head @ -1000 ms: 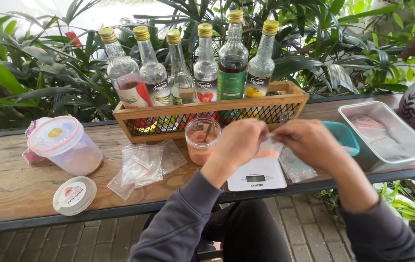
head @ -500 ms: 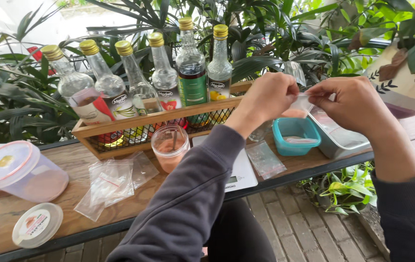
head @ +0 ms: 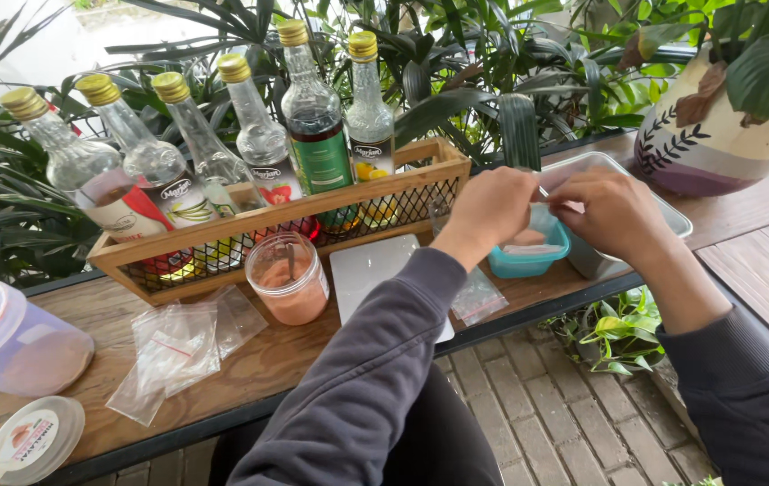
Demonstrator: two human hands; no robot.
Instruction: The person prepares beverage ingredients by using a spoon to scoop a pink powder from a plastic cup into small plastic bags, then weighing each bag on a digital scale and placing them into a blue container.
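My left hand [head: 490, 213] and my right hand [head: 612, 213] are raised close together over the small teal tub [head: 533, 257]. Both pinch a small clear plastic bag [head: 543, 188] between their fingertips; most of the bag is hidden by the fingers. A white digital scale [head: 375, 273] lies on the wooden table [head: 258, 369] under my left forearm. Left of it stands an open round jar of pinkish powder [head: 288, 279]. Another small clear bag [head: 478, 299] lies near the table's front edge.
A wooden crate [head: 285, 225] holds several gold-capped glass bottles. Loose clear bags [head: 177, 346], a lidded plastic tub [head: 8, 342] and a round lid [head: 33, 439] lie at left. A clear rectangular tray [head: 672, 220] and a painted plant pot [head: 717, 135] stand at right.
My view has swung right and both hands have moved right with the small bag, from over the scale to over the teal tub.
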